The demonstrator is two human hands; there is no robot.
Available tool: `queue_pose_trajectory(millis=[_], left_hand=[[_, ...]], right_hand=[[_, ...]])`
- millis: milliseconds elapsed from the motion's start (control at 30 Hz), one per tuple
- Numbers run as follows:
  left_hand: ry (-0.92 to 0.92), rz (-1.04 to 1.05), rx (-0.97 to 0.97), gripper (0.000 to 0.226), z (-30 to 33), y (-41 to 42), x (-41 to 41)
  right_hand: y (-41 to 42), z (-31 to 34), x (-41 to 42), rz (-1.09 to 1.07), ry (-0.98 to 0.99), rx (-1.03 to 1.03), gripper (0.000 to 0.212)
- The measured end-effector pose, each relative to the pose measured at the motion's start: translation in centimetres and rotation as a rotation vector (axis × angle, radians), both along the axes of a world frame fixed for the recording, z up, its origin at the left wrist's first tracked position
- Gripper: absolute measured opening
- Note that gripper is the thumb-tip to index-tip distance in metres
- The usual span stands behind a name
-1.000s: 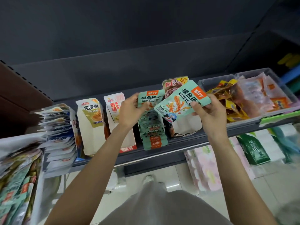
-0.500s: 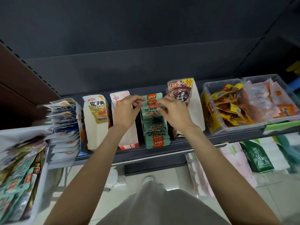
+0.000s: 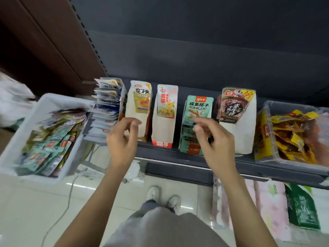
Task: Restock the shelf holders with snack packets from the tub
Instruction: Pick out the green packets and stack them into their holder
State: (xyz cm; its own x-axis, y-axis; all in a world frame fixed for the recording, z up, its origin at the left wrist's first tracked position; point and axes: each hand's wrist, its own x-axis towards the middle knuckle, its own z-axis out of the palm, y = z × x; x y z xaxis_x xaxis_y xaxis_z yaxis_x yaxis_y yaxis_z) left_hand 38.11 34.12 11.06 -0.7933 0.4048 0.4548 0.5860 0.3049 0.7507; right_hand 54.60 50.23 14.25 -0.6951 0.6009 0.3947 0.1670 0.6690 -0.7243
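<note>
Tub [image 3: 49, 102] holds teal packets [image 3: 44, 154]; teal holder [image 3: 195, 122] full; both hands' fingers [image 3: 200, 126] loose, holding nothing.

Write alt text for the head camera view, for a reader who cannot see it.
A person's left hand and right hand, both holding nothing, hover before a dark shelf where upright holders display snack packets, the teal packets nearest the right hand. A white tub of mixed packets sits at the left, a clear bin of yellow packets at the right.

The teal packet [image 3: 198, 108] reads "摸鱼搭子"; the dark packet [image 3: 235, 104] "10%".
</note>
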Motion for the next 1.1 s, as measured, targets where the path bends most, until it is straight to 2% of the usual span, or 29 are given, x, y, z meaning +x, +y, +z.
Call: queue_pose_trajectory(millis=[67, 133, 233, 300, 367, 500, 667, 733, 800, 900, 1000, 1067, 1100], left_hand=[[0.019, 0.083, -0.070, 0.026, -0.9, -3.9, -0.3], [-0.037, 0.163, -0.232, 0.027, -1.9, -8.3, -1.4], [-0.257, 0.221, -0.509, 0.009, -3.1, -14.0, -3.6], [-0.374, 0.249, -0.618, 0.009, -3.9, -18.4, -5.6], [-0.433, 0.349, -0.616, 0.012, -4.8, -22.3, -8.0], [-0.560, 0.545, -0.467, 0.014, -7.8, -28.2, -14.5], [-0.640, 0.390, -0.563, 0.027, -12.4, -32.6, -23.2], [-0.651, 0.305, -0.700, 0.045, -13.9, -33.5, -25.6], [-0.695, 0.205, -0.826, 0.070, -15.0, -34.0, -27.1], [-0.608, -0.025, -1.058, 0.096, -16.3, -34.6, -27.4], [-0.553, -0.189, -1.159, 0.118, -16.8, -35.1, -26.6], [-0.545, -0.239, -1.150, 0.114, -16.5, -35.3, -26.5], [-0.527, -0.238, -1.115, 0.103, -16.3, -35.4, -26.5]], right_hand=[[-2.1, -0.1, -1.9, 0.150, -0.137, 0.045, 0.015], [-5.1, -0.7, -4.5, 0.321, -0.271, 0.068, 0.015], [-8.9, -1.6, -8.0, 0.487, -0.375, 0.102, 0.017], [-12.0, -2.7, -10.9, 0.592, -0.441, 0.129, 0.018], [-15.2, -4.0, -14.0, 0.672, -0.497, 0.125, 0.020], [-21.2, -7.8, -21.1, 0.720, -0.581, 0.105, 0.021], [-26.8, -12.4, -30.7, 0.655, -0.693, -0.068, 0.023], [-28.3, -14.0, -33.9, 0.629, -0.728, -0.043, 0.024], [-29.4, -15.4, -36.7, 0.617, -0.755, -0.005, 0.033], [-30.4, -17.1, -39.9, 0.603, -0.831, 0.150, 0.063], [-30.0, -18.1, -42.5, 0.708, -0.890, 0.419, 0.082], [-29.5, -18.5, -43.6, 0.789, -0.928, 0.516, 0.087], [-29.3, -18.7, -44.0, 0.808, -0.921, 0.533, 0.088]])
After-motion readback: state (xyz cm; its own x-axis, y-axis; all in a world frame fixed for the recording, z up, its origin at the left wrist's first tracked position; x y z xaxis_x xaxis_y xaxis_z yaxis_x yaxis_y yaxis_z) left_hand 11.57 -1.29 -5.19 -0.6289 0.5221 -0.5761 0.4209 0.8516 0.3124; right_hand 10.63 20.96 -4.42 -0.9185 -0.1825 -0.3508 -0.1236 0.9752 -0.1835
